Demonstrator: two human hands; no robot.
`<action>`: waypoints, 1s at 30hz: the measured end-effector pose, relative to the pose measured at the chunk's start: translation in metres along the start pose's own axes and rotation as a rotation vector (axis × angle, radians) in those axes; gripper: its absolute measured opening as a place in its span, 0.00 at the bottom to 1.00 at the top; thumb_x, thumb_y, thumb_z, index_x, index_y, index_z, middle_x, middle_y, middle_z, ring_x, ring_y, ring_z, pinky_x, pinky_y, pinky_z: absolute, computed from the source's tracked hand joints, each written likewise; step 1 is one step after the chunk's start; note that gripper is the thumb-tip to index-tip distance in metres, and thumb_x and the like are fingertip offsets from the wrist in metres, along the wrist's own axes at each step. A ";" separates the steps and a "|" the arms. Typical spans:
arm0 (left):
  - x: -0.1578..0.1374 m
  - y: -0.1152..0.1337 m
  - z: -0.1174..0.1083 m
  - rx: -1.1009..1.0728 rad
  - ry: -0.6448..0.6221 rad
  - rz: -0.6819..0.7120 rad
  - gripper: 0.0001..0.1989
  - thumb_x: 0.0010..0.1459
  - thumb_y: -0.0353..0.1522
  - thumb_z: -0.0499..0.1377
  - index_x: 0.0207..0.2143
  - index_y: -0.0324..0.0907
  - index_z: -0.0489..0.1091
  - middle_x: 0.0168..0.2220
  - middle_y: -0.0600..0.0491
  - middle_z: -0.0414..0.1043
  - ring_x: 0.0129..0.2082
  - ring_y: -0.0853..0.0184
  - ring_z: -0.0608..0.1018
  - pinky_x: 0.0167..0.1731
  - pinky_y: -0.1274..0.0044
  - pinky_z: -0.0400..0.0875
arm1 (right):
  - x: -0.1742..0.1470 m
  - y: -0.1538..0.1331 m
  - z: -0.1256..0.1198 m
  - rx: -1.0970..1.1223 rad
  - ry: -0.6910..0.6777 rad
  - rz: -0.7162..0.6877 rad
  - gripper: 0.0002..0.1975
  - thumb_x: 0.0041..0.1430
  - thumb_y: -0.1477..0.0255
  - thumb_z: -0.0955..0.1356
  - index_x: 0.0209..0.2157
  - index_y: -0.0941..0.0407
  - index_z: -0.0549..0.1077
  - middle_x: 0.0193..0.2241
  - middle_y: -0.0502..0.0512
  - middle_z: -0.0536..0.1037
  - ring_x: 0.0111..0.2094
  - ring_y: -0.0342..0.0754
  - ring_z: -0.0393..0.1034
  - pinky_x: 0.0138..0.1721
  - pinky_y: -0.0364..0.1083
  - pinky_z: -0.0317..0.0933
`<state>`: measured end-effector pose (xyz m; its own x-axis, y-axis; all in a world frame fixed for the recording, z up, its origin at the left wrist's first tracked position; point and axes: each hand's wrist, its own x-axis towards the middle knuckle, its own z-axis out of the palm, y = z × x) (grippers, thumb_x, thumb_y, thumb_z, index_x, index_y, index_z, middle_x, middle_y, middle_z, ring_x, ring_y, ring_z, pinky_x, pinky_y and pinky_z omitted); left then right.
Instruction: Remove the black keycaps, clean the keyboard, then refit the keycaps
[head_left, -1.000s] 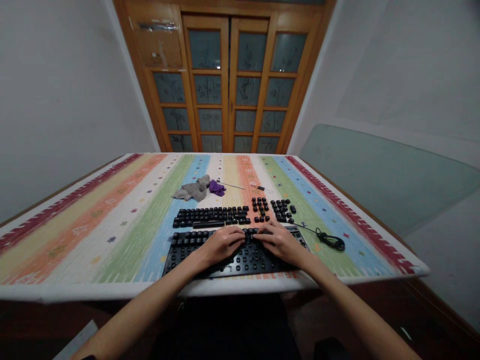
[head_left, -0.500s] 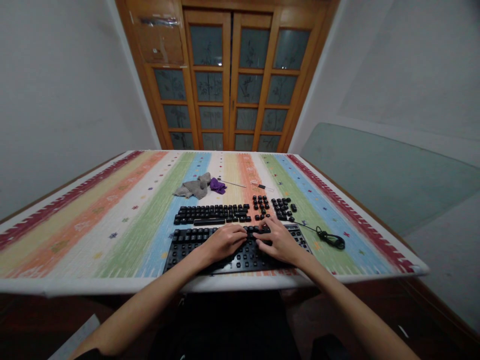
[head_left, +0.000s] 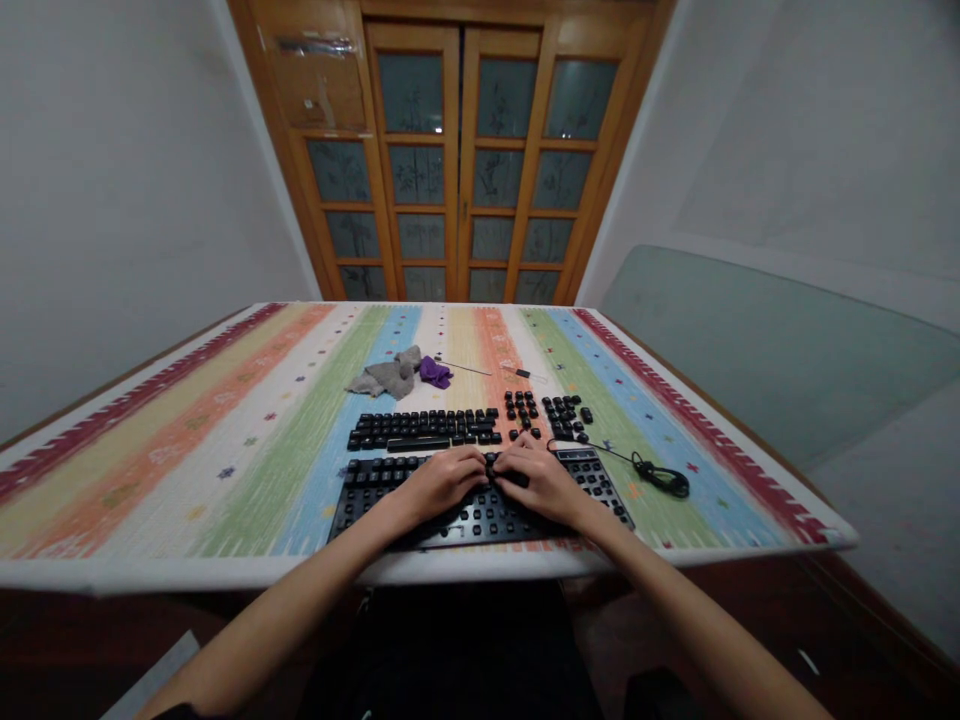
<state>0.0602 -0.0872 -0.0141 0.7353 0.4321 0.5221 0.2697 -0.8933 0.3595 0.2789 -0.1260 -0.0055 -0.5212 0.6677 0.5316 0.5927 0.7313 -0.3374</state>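
Note:
A black keyboard point(head_left: 480, 528) lies flat at the table's near edge. Many of its keys are bare switches, while keycaps point(head_left: 375, 472) sit on its upper left rows. My left hand point(head_left: 448, 480) rests over the middle of the keyboard with its fingers curled and pressed together. Close beside it, my right hand point(head_left: 544, 482) is bent over the top rows, its thumb and fingers drawn in. The fingertips of both hands nearly meet at the top row, and whatever they pinch there is hidden or too small to tell.
Loose black keycaps point(head_left: 420, 420) stand in rows behind the keyboard, with a long spacebar point(head_left: 418, 444) in front. More keycap groups point(head_left: 562, 412) lie to the right. A coiled cable point(head_left: 661, 477), grey cloth point(head_left: 390, 377), purple cloth point(head_left: 436, 372) and a thin rod point(head_left: 465, 368) lie around.
My right hand has shifted slightly left, and its fingers, spread apart before, are now drawn together near my left fingertips. The left hand stays almost in place.

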 end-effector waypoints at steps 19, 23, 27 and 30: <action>0.001 0.001 -0.003 0.002 0.002 0.049 0.09 0.64 0.27 0.56 0.36 0.37 0.76 0.39 0.47 0.76 0.39 0.67 0.78 0.42 0.75 0.76 | 0.002 -0.002 -0.002 0.037 0.032 0.018 0.07 0.60 0.77 0.67 0.38 0.55 0.78 0.34 0.55 0.81 0.37 0.51 0.67 0.42 0.53 0.64; 0.001 0.002 -0.005 -0.002 0.001 0.053 0.08 0.64 0.27 0.55 0.38 0.36 0.75 0.40 0.47 0.75 0.40 0.66 0.78 0.42 0.75 0.75 | 0.001 -0.003 -0.002 0.032 0.022 0.022 0.07 0.60 0.77 0.68 0.38 0.55 0.78 0.35 0.55 0.81 0.38 0.51 0.68 0.42 0.53 0.64; 0.000 0.000 -0.003 -0.012 -0.023 0.049 0.09 0.64 0.26 0.54 0.37 0.37 0.75 0.40 0.48 0.75 0.40 0.67 0.77 0.43 0.76 0.75 | 0.000 0.000 0.002 0.055 0.037 -0.012 0.08 0.60 0.77 0.67 0.38 0.55 0.78 0.36 0.55 0.82 0.37 0.50 0.69 0.43 0.53 0.64; 0.002 -0.001 -0.001 0.030 -0.045 0.050 0.10 0.65 0.26 0.53 0.37 0.38 0.75 0.41 0.48 0.74 0.41 0.67 0.77 0.43 0.75 0.74 | 0.000 0.000 0.004 0.040 0.048 -0.041 0.08 0.60 0.78 0.67 0.36 0.55 0.79 0.36 0.55 0.82 0.36 0.50 0.69 0.41 0.53 0.65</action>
<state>0.0603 -0.0855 -0.0127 0.7751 0.3815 0.5037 0.2501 -0.9173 0.3099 0.2768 -0.1249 -0.0081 -0.5138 0.6305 0.5818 0.5459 0.7634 -0.3452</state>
